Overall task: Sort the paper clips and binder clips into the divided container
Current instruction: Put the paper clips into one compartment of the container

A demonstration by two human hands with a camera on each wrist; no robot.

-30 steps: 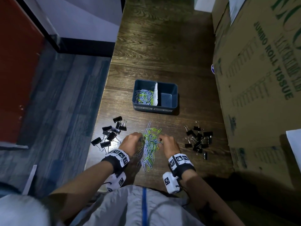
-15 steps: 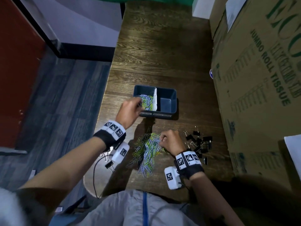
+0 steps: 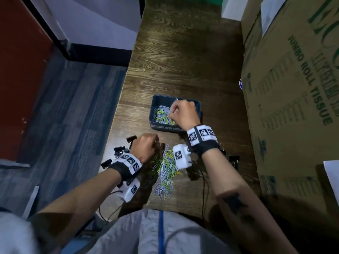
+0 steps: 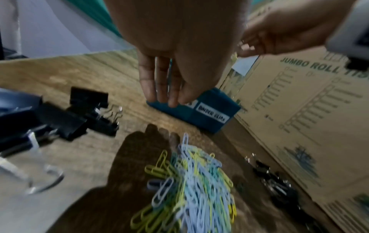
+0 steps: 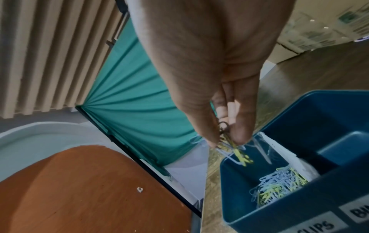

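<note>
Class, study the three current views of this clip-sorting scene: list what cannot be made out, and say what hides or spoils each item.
- Head view: the right compartment of the container is covered by the right hand.
- Head view: the binder clips on the right lie mostly behind the right forearm.
- Right wrist view: the label is cut off by the frame edge.
- Left wrist view: the paper clip pile is motion-blurred, so uncountable.

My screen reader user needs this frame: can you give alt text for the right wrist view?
The right hand pinches a few paper clips above the left compartment of a blue divided container, which already holds a heap of pale blue and yellow clips. The right compartment looks empty.
</note>
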